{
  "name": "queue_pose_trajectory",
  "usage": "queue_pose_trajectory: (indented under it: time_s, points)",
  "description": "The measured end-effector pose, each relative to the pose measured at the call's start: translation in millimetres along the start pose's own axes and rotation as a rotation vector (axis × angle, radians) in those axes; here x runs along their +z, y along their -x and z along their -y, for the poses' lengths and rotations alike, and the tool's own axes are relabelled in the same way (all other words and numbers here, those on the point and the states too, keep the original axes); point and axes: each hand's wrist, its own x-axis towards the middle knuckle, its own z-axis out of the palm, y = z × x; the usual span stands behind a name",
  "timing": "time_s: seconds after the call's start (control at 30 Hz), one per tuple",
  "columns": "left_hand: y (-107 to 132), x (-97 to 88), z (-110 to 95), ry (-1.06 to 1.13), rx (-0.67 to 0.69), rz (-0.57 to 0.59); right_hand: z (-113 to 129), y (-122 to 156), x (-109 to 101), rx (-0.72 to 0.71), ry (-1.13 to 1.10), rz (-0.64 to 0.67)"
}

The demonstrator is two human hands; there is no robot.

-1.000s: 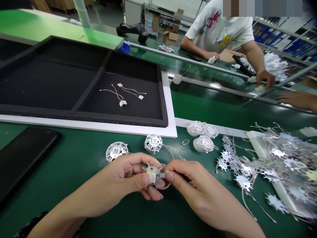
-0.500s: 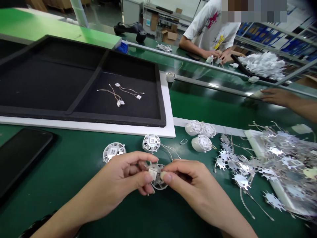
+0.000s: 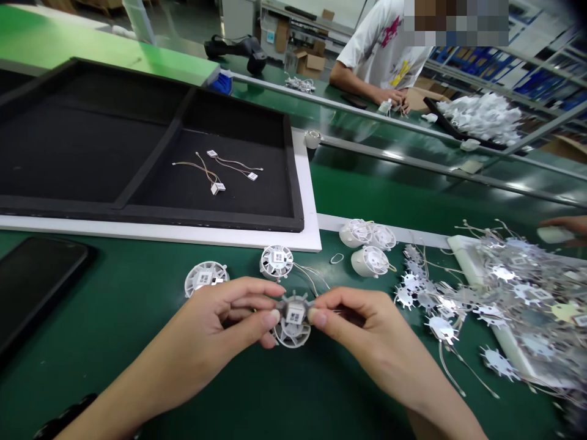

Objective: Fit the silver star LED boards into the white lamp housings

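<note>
Between thumb and fingers, my left hand (image 3: pixel 233 324) pinches the left edge of a spiked metal plate (image 3: pixel 300 299). My right hand (image 3: pixel 355 324) grips the same plate at its right edge, closed. A white square module (image 3: pixel 295 315) with a dark pattern shows on the plate, facing up. Just below the plate is a white round spoked housing (image 3: pixel 293 338); whether the two touch, I cannot tell. Beyond my hands stands another round housing (image 3: pixel 276 263) with a square module and trailing wires. A similar housing (image 3: pixel 206 278) sits partly behind my left hand.
Several white housings (image 3: pixel 370 261) and a small ring (image 3: pixel 336 258) lie ahead. On the right, wired spiked plates (image 3: pixel 499 363) crowd a white foam tray (image 3: pixel 468 263). A black divided tray (image 3: pixel 238 211) holds wired modules. A phone (image 3: pixel 41 293) lies left; a co-worker's hand (image 3: pixel 568 226) holds a white piece.
The square module was tilted near my left fingertips and now faces up on the plate between both hands. A co-worker's hand at the right has drawn back toward the frame edge.
</note>
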Motion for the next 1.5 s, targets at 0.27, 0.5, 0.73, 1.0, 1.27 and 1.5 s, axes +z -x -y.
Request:
queue_pose_trajectory:
  time_s: [0.27,0.5,0.73,1.0,1.27,1.5]
  points:
    - [-5,3.4,26,-0.604,0.736,-0.029,-8,3,-6,0.015,-0.036,0.051]
    - [-12,10.2,33,-0.841,0.921,-0.094,-12,4,2,0.078,0.132,0.022]
    - [-12,13.2,41,-0.897,0.827,-0.081,-18,0,7,0.122,0.179,-0.017]
    - [-11,9.0,40,-0.928,0.783,-0.08,-22,2,12,0.101,0.163,-0.03]
    - [-11,11.7,31,-0.949,0.834,0.012,-32,13,4,-0.205,0.415,-0.055]
    - [-12,15.8,39,-0.928,0.754,0.043,-47,15,9,-0.354,0.609,-0.152]
